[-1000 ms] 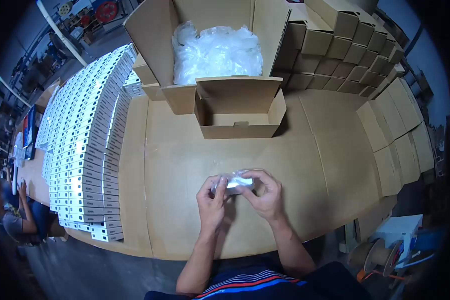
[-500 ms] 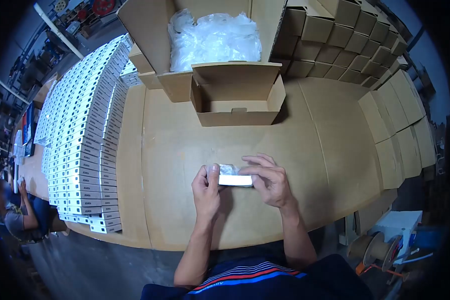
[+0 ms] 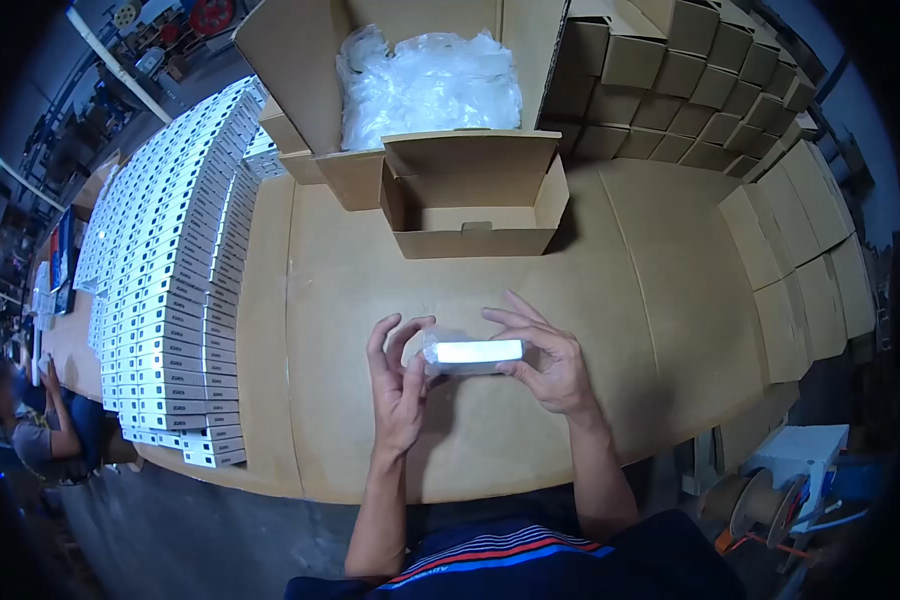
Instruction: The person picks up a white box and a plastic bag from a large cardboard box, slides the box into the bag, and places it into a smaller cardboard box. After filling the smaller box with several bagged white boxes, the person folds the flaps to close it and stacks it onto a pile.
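A small white box (image 3: 478, 351) in a clear plastic bag (image 3: 436, 345) is held level above the table's middle. My right hand (image 3: 548, 362) pinches its right end between thumb and forefinger, the other fingers raised. At the left end, my left hand (image 3: 398, 380) has its thumb against the bag and its fingers curled behind; their exact contact is partly hidden. Beyond both hands stands an open brown carton (image 3: 478, 243), its lid flap up and its inside bare.
A large carton (image 3: 355, 180) full of clear plastic bags (image 3: 430, 85) stands at the back. White boxes (image 3: 170, 330) are stacked at left, brown cartons (image 3: 660, 95) at back right. Another person (image 3: 50, 430) sits far left. A wire spool machine (image 3: 770, 500) is at lower right.
The white box has shifted slightly right and up, showing more of its length. My left hand has loosened from a tight pinch and its fingers have spread; my right thumb and forefinger have closed on the right end.
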Demonstrator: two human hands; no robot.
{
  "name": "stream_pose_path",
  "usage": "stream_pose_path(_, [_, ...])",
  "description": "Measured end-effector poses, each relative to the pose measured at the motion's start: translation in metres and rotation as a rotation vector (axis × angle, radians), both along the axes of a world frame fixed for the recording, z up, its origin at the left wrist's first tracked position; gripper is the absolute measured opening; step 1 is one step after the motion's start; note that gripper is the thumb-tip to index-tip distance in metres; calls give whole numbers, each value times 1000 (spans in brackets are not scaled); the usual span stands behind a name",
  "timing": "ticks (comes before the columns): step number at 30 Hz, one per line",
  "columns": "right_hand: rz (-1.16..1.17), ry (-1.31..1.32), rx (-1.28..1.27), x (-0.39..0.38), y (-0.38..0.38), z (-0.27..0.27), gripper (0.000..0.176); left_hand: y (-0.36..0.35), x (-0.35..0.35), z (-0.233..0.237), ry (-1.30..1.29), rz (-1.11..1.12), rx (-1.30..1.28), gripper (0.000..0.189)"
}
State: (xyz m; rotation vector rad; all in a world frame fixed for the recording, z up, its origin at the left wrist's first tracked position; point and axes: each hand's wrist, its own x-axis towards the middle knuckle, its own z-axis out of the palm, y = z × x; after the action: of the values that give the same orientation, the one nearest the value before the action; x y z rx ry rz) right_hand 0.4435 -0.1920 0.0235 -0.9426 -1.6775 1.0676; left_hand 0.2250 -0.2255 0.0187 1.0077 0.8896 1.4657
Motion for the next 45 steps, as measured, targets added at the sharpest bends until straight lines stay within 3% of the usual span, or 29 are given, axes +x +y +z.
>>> stream_pose_path(2, [-11,-6,31,0,1,1,33,1,-1,-5,118,-27,178,66])
stream_pose_path(5, [37,-58,65,-2,2,11,35,-1,-1,-4,251,-74,184,67])
stream_pose_path(6, [57,-60,86,-2,3,15,35,-3,2,-1,223,-32,99,53])
stream_pose_path(10, [75,-79,113,0,7,22,37,-2,0,-6,246,-40,89,30])
stream_pose_path(13, [37,-152,142,-3,10,34,38,-2,-8,-8,333,-67,18,26])
stream_pose_path(16, [123,-239,228,0,14,37,37,1,-11,-5,240,-93,-48,26])
stream_pose_path(19, [140,-402,435,1,21,53,30,15,-18,0,437,-114,60,28])
stream_pose_path(21, [113,-513,502,0,28,66,28,27,-17,14,578,-7,102,49])
stream_pose_path(23, [-97,-433,598,-2,44,74,26,43,-16,30,716,101,144,70])
stream_pose_path(24, [-216,-391,615,-2,52,77,26,58,-20,25,955,168,235,84])
stream_pose_path(27, [-641,-261,679,-15,76,75,24,93,-13,21,1209,432,333,73])
stream_pose_path(29, [-790,-130,560,-26,88,55,23,108,-6,17,1176,444,269,66])
stream_pose_path(35, [-951,-355,687,-19,122,24,18,125,7,-8,1100,455,182,46])
stream_pose_path(40, [-953,-452,475,-4,132,13,19,124,16,-15,1031,488,169,45])
stream_pose_path(43, [-1054,-715,561,-1,135,15,20,124,16,-10,1060,485,141,43])
stream_pose_path(45, [-1074,-695,432,0,139,8,18,124,15,-9,1069,479,138,43])
